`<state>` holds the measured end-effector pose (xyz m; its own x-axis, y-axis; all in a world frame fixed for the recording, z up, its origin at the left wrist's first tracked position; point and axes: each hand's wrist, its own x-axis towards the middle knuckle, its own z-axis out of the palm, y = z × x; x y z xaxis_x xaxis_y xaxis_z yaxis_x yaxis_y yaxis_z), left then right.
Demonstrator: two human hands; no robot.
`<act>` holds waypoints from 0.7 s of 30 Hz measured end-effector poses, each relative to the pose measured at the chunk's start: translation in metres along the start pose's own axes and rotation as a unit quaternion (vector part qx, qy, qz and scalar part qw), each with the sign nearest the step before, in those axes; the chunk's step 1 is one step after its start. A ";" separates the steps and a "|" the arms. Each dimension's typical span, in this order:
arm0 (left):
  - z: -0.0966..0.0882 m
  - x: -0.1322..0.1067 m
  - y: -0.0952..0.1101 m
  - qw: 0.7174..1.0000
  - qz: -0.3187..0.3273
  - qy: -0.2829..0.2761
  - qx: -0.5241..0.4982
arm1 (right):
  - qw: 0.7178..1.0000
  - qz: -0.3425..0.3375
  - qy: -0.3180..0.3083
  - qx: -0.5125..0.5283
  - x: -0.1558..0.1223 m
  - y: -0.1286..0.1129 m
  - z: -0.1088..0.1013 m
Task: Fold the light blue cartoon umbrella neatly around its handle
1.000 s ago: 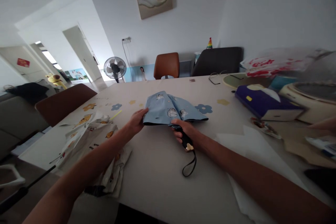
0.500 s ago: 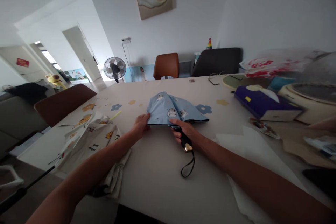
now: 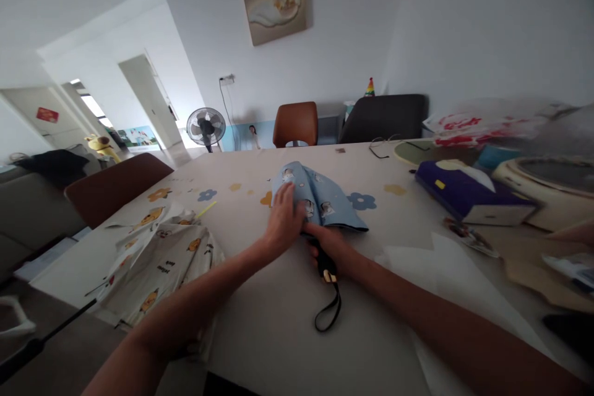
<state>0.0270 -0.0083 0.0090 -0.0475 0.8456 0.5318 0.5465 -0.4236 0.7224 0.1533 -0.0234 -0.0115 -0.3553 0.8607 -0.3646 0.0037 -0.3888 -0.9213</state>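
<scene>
A folding umbrella (image 3: 334,201) in light blue cloth with cartoon figures lies half gathered over the table, its dark-edged panels loose on the right. My right hand (image 3: 331,246) is wrapped around its black handle (image 3: 325,265), from which a thin wrist strap (image 3: 329,315) hangs in a loop. Against the left side of the canopy rests my left hand (image 3: 285,216), fingers stretched out along the cloth and slightly blurred. Its palm faces the folds and covers part of them.
On the left, a crumpled cream printed cloth (image 3: 171,260) lies on the table (image 3: 264,328). To the right are thin white sheets (image 3: 445,278), a purple tissue box (image 3: 468,192), a plastic bag (image 3: 482,124) and glasses (image 3: 380,147). Chairs (image 3: 296,124) stand behind the table.
My left hand has let go of the canopy's lower left edge and moved right, onto the cloth. The left panel is now folded inward, narrowing the canopy. My right hand keeps the handle.
</scene>
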 end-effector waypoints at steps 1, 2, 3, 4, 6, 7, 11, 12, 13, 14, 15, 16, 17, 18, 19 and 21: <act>0.010 -0.001 0.005 1.000 0.004 -0.013 -0.011 | 1.000 -0.009 0.009 -0.015 -0.001 0.001 0.000; 0.018 0.000 0.008 1.000 -0.004 -0.014 -0.017 | 0.999 -0.015 0.017 -0.030 -0.002 0.001 0.001; 0.026 0.002 0.009 1.000 -0.017 -0.010 -0.018 | 0.999 -0.018 0.023 -0.043 -0.003 0.002 0.001; 0.032 0.005 0.009 0.999 -0.035 -0.002 -0.015 | 0.998 -0.016 0.024 -0.053 -0.004 0.002 0.001; 0.038 0.014 0.006 0.997 -0.069 0.017 -0.003 | 0.998 -0.005 0.009 -0.058 -0.005 0.002 0.001; 0.038 0.018 0.005 0.996 -0.083 0.025 0.003 | 0.998 0.000 0.000 -0.060 -0.006 0.001 0.001; 0.033 0.028 0.006 0.990 -0.135 0.044 -0.014 | 0.997 0.003 -0.005 -0.071 -0.006 -0.001 0.002; 0.030 0.028 0.007 0.986 -0.154 0.051 -0.030 | 0.997 0.002 -0.008 -0.073 -0.006 -0.002 0.002; 0.028 0.028 0.009 0.982 -0.175 0.058 -0.049 | 0.997 0.005 -0.015 -0.069 -0.006 -0.003 0.002; 0.027 0.028 0.010 0.975 -0.197 0.067 -0.071 | 0.998 0.008 -0.023 -0.062 -0.007 -0.003 0.002; 0.025 0.027 0.010 0.968 -0.217 0.074 -0.098 | 0.998 0.012 -0.030 -0.055 -0.007 -0.004 0.002; 0.024 0.027 0.010 0.960 -0.235 0.077 -0.129 | 0.998 0.014 -0.035 -0.048 -0.008 -0.005 0.003; 0.023 0.028 0.010 0.951 -0.250 0.076 -0.165 | 0.998 0.012 -0.040 -0.044 -0.009 -0.007 0.003; 0.023 0.028 0.009 0.940 -0.263 0.071 -0.203 | 0.998 0.005 -0.043 -0.042 -0.010 -0.008 0.003; 0.023 0.028 0.008 0.928 -0.277 0.063 -0.241 | 0.998 -0.003 -0.049 -0.040 -0.011 -0.009 0.003; 0.024 0.029 0.008 0.892 -0.320 0.030 -0.317 | 0.997 -0.018 -0.071 -0.026 -0.013 -0.011 0.001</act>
<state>0.0501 0.0207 0.0197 -0.2359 0.9692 -0.0704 -0.1911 0.0248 0.9813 0.1570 -0.0302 0.0034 -0.4840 0.8173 -0.3128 0.0363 -0.3385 -0.9403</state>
